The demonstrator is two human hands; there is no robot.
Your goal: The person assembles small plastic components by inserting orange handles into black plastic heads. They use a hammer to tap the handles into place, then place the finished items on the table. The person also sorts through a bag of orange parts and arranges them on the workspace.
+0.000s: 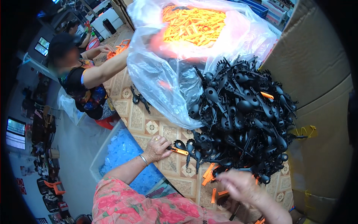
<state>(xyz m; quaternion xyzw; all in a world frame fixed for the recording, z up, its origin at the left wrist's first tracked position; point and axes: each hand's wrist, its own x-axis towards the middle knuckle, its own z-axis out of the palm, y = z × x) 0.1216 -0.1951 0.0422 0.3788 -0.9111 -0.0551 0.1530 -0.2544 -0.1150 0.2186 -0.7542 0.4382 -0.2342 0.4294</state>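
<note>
My left hand [156, 148] is closed on a black utensil handle with an orange strip [179, 150], held over the patterned tabletop. Just right of it lie several loose black utensils [191, 148]. My right hand [238, 183] is blurred by motion at the near edge of the pile, so its grip does not show. Beside its fingers are several loose orange handle strips [208, 175]. A large heap of black plastic spoons and slotted servers [242, 115] rises beyond both hands, with one orange strip [267, 95] lying on it.
Behind the heap stands a clear plastic bag [156, 74] of orange strips [194, 26]. A tall cardboard wall [320, 89] borders the right. Lower left, a bin holds pale blue plastic pieces [121, 156]. A co-worker [89, 80] reaches over the table at the far left.
</note>
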